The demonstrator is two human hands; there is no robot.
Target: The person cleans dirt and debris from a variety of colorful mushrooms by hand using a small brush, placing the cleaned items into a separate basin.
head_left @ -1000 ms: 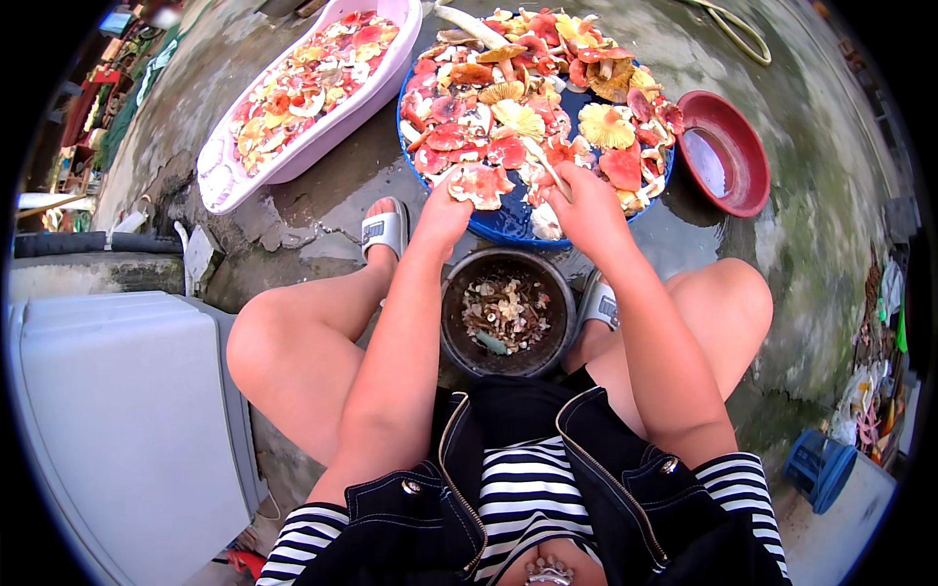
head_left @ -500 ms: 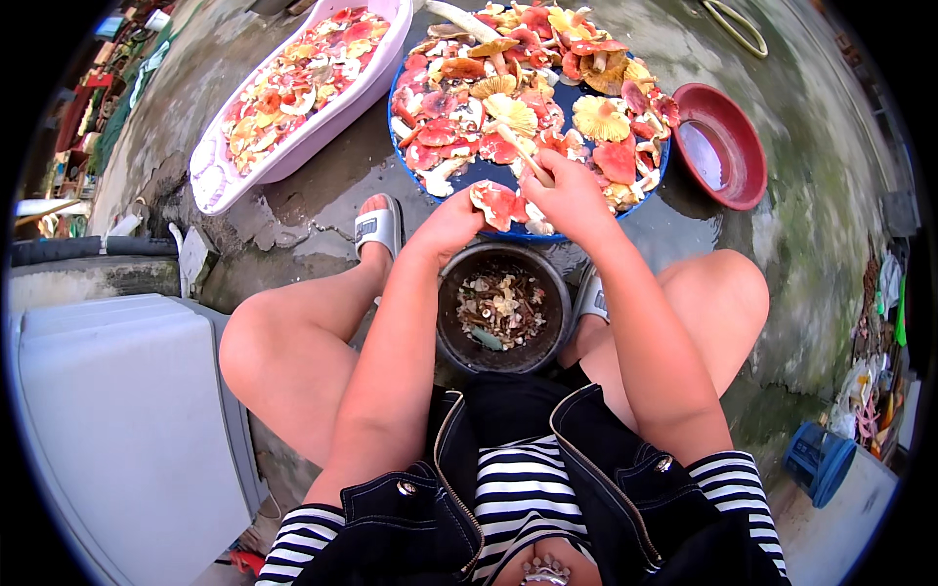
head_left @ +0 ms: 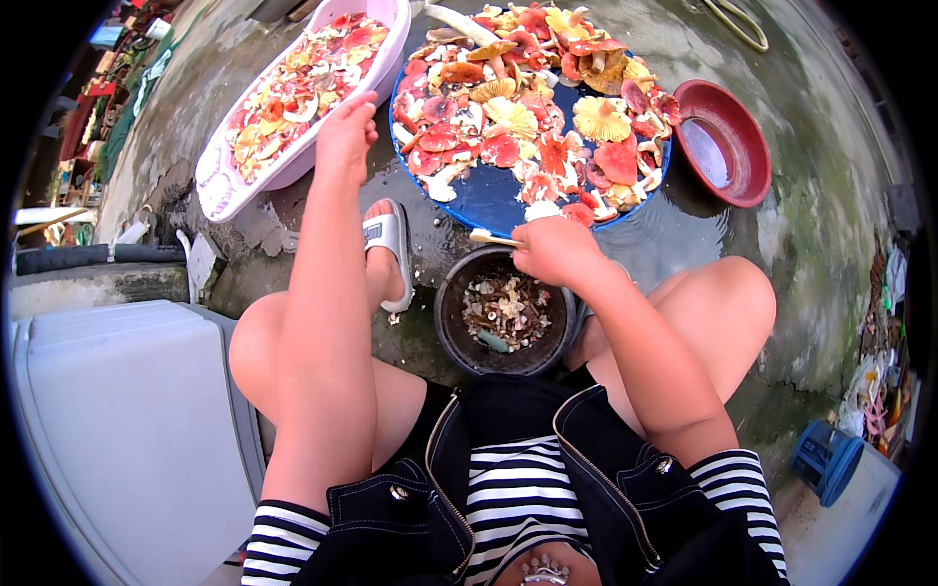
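My left hand (head_left: pixel 346 139) is stretched out beside the near right side of the pink tub (head_left: pixel 399 44). Its fingers are apart and nothing shows in them. Cut red, yellow and white mushroom pieces (head_left: pixel 293 93) fill the tub. Closed round a thin, pale stick-like tool (head_left: pixel 493 237), my right hand (head_left: pixel 559 252) hovers over the far rim of the dark bucket (head_left: pixel 451 337); the tool's exact kind is unclear. Just beyond that hand lies a round blue tray (head_left: pixel 479 200) heaped with red and yellow mushrooms (head_left: pixel 508 115). Scraps and trimmings (head_left: pixel 503 308) cover the bucket's bottom.
A red basin (head_left: pixel 747 161) with a little water stands right of the tray. My sandalled foot (head_left: pixel 387 256) is left of the bucket. A grey plastic box (head_left: pixel 127 410) fills the near left. A blue container (head_left: pixel 826 464) sits at the right on wet concrete.
My left hand has gone from the tray's near edge leftward and up to the pink tub; the red mushroom piece it held is gone from view. My right hand has drawn back toward the bucket.
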